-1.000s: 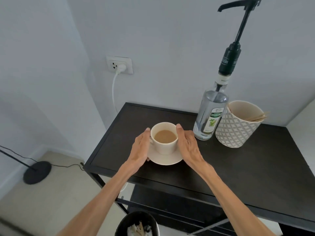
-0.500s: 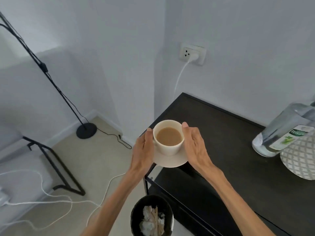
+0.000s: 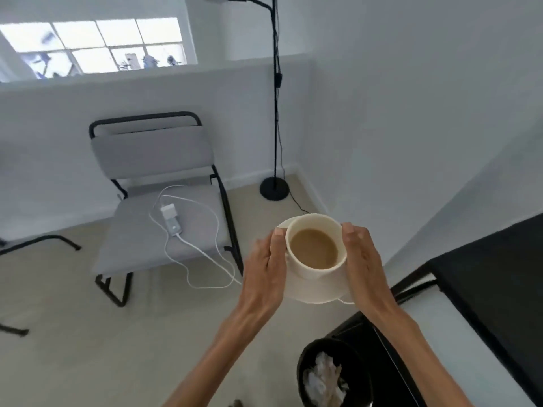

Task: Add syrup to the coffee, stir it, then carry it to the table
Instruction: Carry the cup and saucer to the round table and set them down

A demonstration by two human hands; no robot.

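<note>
A cream cup (image 3: pixel 316 230) of milky coffee (image 3: pixel 313 248) stands on a cream saucer (image 3: pixel 317 290), both held in the air above the floor. My left hand (image 3: pixel 264 271) grips the saucer's left edge, with its thumb against the cup. My right hand (image 3: pixel 365 265) holds the saucer's right edge, fingers alongside the cup. The syrup bottle is out of view.
The black side table (image 3: pixel 499 277) is at the right edge. A black waste bin (image 3: pixel 332 374) with crumpled paper stands on the floor below my arms. A grey chair (image 3: pixel 158 218) with a white charger and cable is to the left. A black floor lamp (image 3: pixel 274 113) stands in the corner.
Both hands lifted the cup and saucer off the black table and carried them left, clear of it. My view has turned left toward the chair and lamp.
</note>
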